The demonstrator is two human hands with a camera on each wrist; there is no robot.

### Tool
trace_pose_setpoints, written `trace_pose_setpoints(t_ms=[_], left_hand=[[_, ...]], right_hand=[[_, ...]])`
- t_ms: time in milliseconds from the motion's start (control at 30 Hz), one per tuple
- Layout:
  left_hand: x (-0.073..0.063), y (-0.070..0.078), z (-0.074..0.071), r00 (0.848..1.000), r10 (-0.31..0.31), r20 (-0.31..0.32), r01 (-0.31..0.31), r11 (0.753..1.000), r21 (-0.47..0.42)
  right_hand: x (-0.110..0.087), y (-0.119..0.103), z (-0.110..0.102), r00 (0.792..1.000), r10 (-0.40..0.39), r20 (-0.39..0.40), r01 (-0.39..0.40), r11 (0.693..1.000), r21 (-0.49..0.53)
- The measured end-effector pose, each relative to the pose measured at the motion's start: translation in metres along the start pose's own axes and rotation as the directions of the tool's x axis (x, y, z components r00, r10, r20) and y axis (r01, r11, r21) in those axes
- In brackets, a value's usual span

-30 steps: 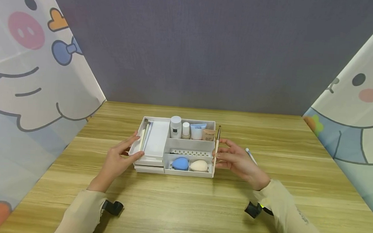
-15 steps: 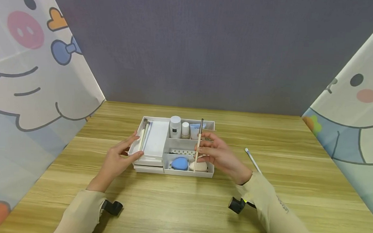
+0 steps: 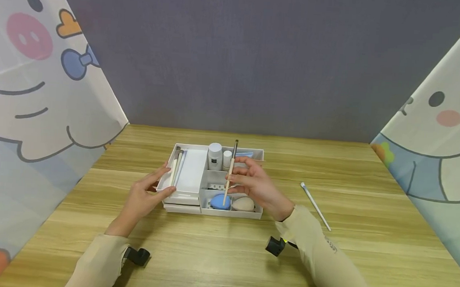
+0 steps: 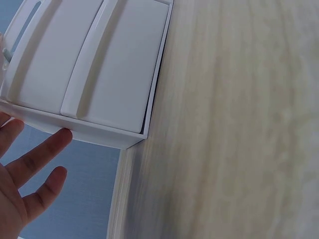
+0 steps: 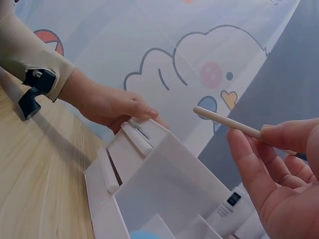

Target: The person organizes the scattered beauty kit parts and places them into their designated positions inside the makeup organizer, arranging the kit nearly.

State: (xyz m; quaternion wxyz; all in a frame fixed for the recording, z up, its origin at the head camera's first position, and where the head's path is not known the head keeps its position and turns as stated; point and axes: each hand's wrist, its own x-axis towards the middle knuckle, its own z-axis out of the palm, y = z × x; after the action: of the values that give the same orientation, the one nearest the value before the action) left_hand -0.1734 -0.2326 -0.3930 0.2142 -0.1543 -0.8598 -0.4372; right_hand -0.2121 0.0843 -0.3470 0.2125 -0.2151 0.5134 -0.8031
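Note:
A makeup brush [image 3: 230,172] with a dark tip and pale handle is pinched between the thumb and fingers of my right hand [image 3: 256,187], tilted above the white storage box [image 3: 211,211]. Its handle end [image 5: 227,121] points away from the hand in the right wrist view. My left hand [image 3: 141,199] holds the box's left front corner, thumb at the front edge and fingers along the side. Several slim brushes [image 3: 177,169] lie in the top tray [image 3: 193,167] beside that hand. The left wrist view shows fingertips [image 4: 62,135] against the side, near two drawer fronts [image 4: 127,64].
The box's right compartments hold a white bottle [image 3: 215,158], a smaller white-capped bottle [image 3: 226,160], a blue tube [image 3: 245,154], a blue makeup sponge [image 3: 216,201] and a cream one [image 3: 244,204]. Another brush [image 3: 316,206] lies on the wooden table [image 3: 207,256] at right.
My right hand has carried the brush leftward from the box's right side to over its middle. The brush on the table now shows whole. My left hand stays at the box.

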Motion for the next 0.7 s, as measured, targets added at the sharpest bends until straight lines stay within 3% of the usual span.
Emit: trace_pose_setpoints(t_ms=[700], left_hand=[[0.001,0.000,0.001,1.000,0.011,-0.014,-0.011,1.000,0.001]], right_hand=[[0.055,0.016,0.050,0.990,-0.066,-0.127,0.058,0.996,-0.062]])
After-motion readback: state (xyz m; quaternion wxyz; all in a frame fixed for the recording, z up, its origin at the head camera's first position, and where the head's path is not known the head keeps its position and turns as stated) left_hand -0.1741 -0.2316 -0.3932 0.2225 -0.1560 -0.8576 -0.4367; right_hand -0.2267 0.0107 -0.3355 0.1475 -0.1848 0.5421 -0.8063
